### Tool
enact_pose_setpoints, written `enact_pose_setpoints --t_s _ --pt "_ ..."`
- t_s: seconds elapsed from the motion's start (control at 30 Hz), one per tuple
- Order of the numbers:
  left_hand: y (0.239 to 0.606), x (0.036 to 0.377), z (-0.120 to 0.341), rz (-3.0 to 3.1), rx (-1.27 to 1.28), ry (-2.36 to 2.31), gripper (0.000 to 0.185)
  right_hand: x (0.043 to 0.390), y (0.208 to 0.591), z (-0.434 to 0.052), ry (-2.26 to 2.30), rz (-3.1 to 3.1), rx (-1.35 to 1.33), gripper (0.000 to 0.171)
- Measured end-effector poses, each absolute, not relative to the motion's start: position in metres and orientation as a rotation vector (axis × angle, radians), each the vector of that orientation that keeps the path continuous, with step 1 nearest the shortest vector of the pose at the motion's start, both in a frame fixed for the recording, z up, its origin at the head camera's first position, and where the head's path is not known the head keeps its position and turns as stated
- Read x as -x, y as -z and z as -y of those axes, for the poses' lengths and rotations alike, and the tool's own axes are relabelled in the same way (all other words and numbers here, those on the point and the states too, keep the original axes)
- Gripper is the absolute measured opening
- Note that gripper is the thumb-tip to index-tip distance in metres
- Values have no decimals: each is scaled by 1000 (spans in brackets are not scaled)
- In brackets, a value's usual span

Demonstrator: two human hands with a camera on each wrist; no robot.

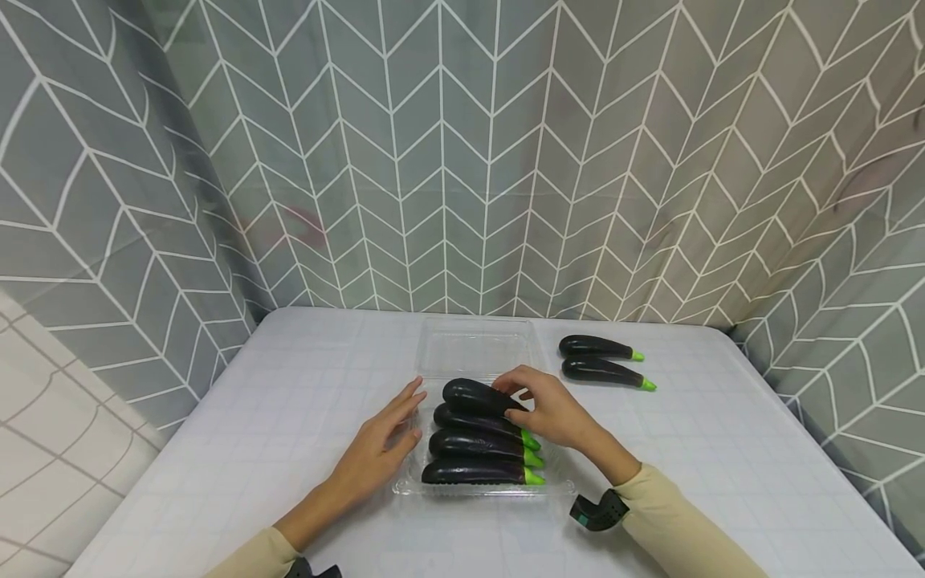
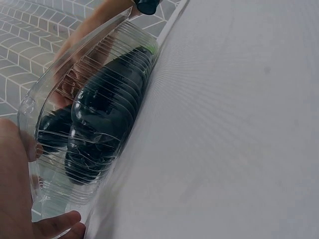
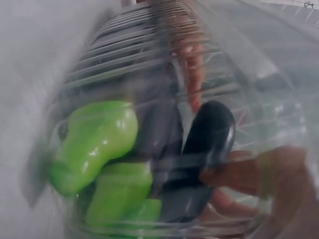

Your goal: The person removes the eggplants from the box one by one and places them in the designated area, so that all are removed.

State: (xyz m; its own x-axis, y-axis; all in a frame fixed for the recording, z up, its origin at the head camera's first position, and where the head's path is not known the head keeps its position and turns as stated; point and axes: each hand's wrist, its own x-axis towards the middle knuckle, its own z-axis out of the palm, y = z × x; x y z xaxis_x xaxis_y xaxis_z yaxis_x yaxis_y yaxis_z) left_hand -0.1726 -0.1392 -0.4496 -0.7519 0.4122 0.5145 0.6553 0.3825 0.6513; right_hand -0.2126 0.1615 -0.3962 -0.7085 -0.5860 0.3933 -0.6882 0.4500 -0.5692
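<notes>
A clear plastic clamshell container point(image 1: 484, 490) stands on the table with several dark eggplants lying side by side in it, green stems to the right. My right hand point(image 1: 549, 405) grips the stem end of the rearmost eggplant point(image 1: 473, 396) between thumb and fingers, hiding its stem. That eggplant point(image 3: 212, 127) slants against the others in the right wrist view, where green stems point(image 3: 102, 139) show through the ribbed wall. With fingers extended, my left hand point(image 1: 372, 453) rests at the container's left side. The left wrist view has part of this hand point(image 2: 12, 184) beside the rim.
The container's lid point(image 1: 473, 353) is folded back, flat on the table behind it. Two more eggplants, a rear one point(image 1: 594, 347) and a front one point(image 1: 603, 371), lie at the back right of the white-covered table point(image 1: 289, 417). Patterned grey curtains point(image 1: 462, 160) surround the table.
</notes>
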Motion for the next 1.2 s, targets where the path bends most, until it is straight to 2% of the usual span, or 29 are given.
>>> enact_pose_setpoints --t_s 0.27,0.77,1.2 --pt "447 173 139 2397 937 1297 51 208 395 -157 -977 2577 -1133 45" --pt "451 172 140 2395 931 1293 52 208 398 -157 -990 2501 -1195 42" --pt "451 172 141 2386 943 1303 53 210 393 -163 -1025 2495 -1104 38"
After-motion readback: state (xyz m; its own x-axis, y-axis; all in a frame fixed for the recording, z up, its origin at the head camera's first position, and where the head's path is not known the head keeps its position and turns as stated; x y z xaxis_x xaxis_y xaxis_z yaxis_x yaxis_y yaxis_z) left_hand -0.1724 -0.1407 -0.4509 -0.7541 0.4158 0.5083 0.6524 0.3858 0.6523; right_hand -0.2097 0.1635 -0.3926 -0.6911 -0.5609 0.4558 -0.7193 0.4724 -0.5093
